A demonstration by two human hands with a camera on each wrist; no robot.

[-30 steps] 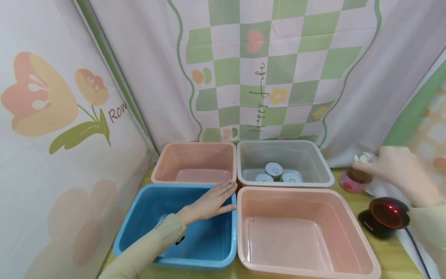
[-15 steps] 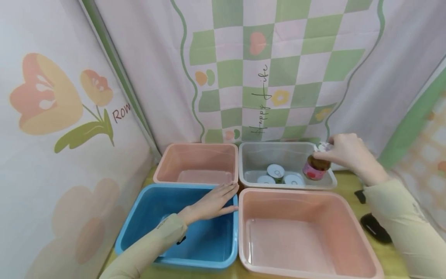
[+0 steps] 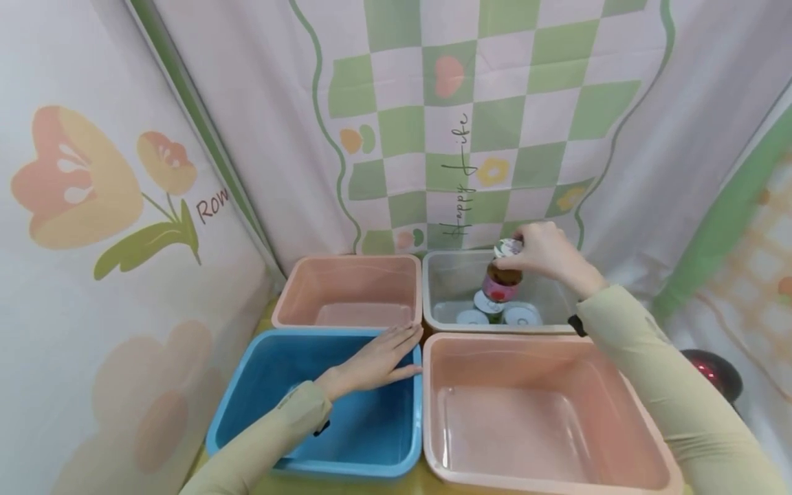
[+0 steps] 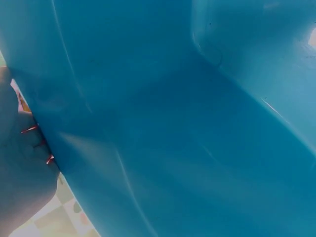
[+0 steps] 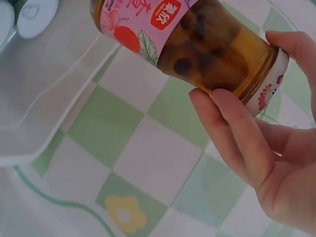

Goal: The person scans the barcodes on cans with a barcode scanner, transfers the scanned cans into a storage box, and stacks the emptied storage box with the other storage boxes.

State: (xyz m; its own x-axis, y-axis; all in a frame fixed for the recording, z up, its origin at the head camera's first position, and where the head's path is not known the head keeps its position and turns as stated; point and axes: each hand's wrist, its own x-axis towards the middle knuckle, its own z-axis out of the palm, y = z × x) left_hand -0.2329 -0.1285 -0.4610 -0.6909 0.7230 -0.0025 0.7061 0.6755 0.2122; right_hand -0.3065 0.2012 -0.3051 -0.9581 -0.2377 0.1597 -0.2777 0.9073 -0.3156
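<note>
My right hand holds a glass jar by its top, over the grey bin at the back right. In the right wrist view the jar has a pink label, dark pieces in amber liquid and a white patterned lid; thumb and fingers pinch it near the lid. Below it in the bin stand several cans with pale pull-tab tops. My left hand rests with straight fingers on the right rim of the blue bin. In the left wrist view the blue bin's inside fills most of the picture.
A pink bin stands at the back left and a larger pink bin at the front right. Beyond the right sleeve is a black device with a red light. A patterned curtain hangs behind the bins.
My right hand has carried the jar leftward from the table at the right, across the grey bin's rim, to above the cans. The left hand stays on the blue rim.
</note>
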